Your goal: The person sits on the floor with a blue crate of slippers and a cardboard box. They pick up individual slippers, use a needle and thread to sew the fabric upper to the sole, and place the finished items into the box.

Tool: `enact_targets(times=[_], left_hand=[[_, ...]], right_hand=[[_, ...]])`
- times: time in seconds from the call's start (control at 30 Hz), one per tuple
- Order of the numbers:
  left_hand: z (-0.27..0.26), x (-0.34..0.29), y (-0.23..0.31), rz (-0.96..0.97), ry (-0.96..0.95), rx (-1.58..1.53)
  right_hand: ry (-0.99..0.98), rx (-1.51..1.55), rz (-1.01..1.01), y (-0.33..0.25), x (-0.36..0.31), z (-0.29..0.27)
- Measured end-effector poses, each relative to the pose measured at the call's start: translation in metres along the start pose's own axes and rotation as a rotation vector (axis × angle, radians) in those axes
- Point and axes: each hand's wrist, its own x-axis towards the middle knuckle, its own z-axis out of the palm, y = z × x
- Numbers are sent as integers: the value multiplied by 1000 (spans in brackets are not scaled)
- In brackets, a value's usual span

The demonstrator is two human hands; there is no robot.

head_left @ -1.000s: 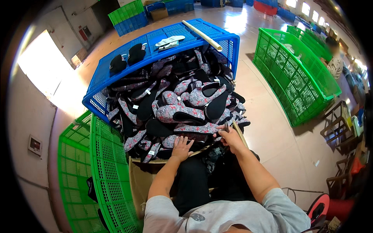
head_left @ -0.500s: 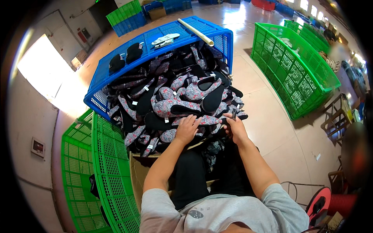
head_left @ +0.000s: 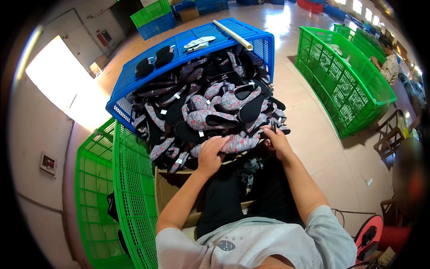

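A grey slipper (head_left: 240,144) with red flecks, blurred by motion, lies across the near edge of a heap of similar slippers (head_left: 210,120) with black soles and linings. My left hand (head_left: 212,152) is closed on its left end. At its right end is my right hand (head_left: 277,141), fingers curled round a small dark tool (head_left: 274,128) that points up; its exact kind is too small to make out. Several slippers in the heap carry white tags. Under my hands, the edge of an open cardboard box (head_left: 165,188) shows at my knees.
The heap spills from a blue plastic crate (head_left: 190,47) lying on its side, with a pale tube (head_left: 233,35), black slippers (head_left: 144,68) and white pieces on top. Green crates (head_left: 139,188) stand left, another green crate (head_left: 331,85) right. A person (head_left: 389,67) sits at far right.
My left hand has shifted from lying spread on the slipper to gripping its left end. The slipper has come nearer and turned. The view has swung slightly.
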Motion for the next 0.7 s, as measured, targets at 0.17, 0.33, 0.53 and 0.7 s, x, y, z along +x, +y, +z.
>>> enact_targets(times=[0.17, 0.33, 0.53, 0.7], left_hand=[[-49, -79, 7, 28, -9, 212], [-77, -124, 64, 160, -8, 292], [-70, -183, 68, 108, -86, 181], [-71, -209, 66, -10, -159, 10]], right_hand=[[-59, -335, 32, 13, -8, 31], [-256, -248, 56, 37, -46, 70], [-447, -273, 121, 93, -106, 106], [-358, -584, -174, 131, -139, 122]])
